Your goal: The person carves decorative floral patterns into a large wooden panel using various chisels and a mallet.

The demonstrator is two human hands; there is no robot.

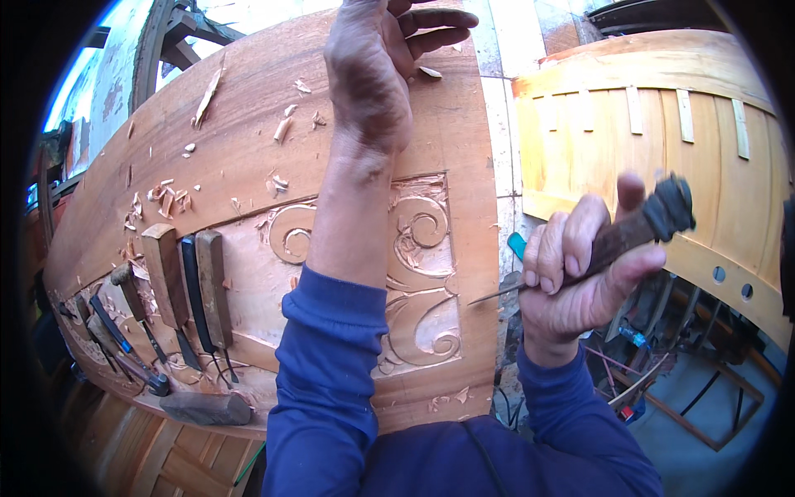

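Note:
My right hand [563, 282] is wrapped round the dark, worn wooden handle of a carving chisel [625, 240]. Its thin metal blade points left, towards the edge of a broad wooden panel [439, 128]. My left arm reaches across that panel, and my left hand [377, 58] is above its far part with the fingers stretched to the right, holding nothing. Partly hidden under my left forearm is a carved relief of scrolls [422, 224] in a recessed rectangle. Curled wood shavings [170, 199] lie scattered on the surface.
On the panel's left side lie several chisels with wooden handles [166, 273], a black-handled tool [197, 290] and a wooden block [207, 408]. A pale wooden door-like panel [646, 149] stands at the right. Below it are a wooden frame [712, 406] and clutter on the floor.

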